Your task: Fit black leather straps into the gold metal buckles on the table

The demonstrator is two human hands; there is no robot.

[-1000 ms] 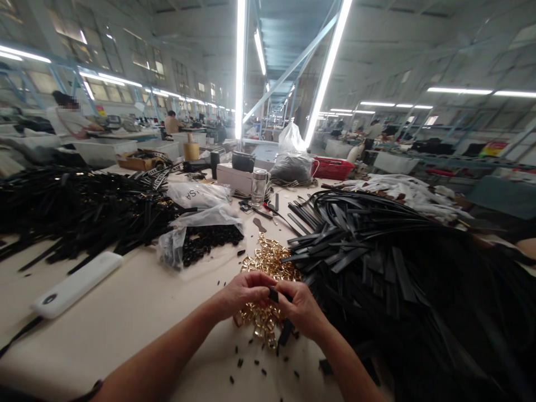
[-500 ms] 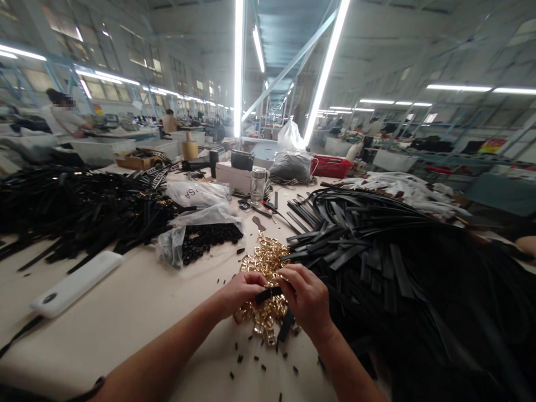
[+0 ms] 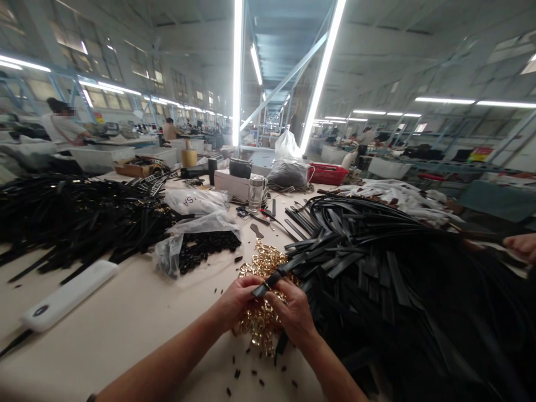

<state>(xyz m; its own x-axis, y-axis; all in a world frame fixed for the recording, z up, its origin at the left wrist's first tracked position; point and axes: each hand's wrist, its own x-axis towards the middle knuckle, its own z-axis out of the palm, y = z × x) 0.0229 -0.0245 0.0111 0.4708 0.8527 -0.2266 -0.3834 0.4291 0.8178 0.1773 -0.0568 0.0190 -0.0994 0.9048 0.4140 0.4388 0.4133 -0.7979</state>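
Note:
A black strap [image 3: 274, 277] runs slantwise between my hands, with a bit of gold metal on it. My left hand [image 3: 234, 301] pinches the strap near its lower end. Close beside it, my right hand [image 3: 295, 315] has its fingers closed on the strap too, thumb and fingertips near the gold piece. Directly below and behind both hands lies a heap of gold buckles [image 3: 256, 330] on the pale table. To the right spreads a large pile of black straps [image 3: 355, 245]. Small black loops [image 3: 237, 373] are scattered in front of the buckles.
A clear plastic bag [image 3: 167, 254] of small black pieces lies left of the buckles. Farther left are a white handheld device [image 3: 71, 296] and another strap pile [image 3: 84, 223]. A glass bottle [image 3: 256, 192] stands behind. Another person's hand [image 3: 521, 245] shows at the right edge.
My right hand has moved down and left, closer to my left hand. The strap now reaches up past my fingers toward the pile. Another person's hand has come into clearer view at right.

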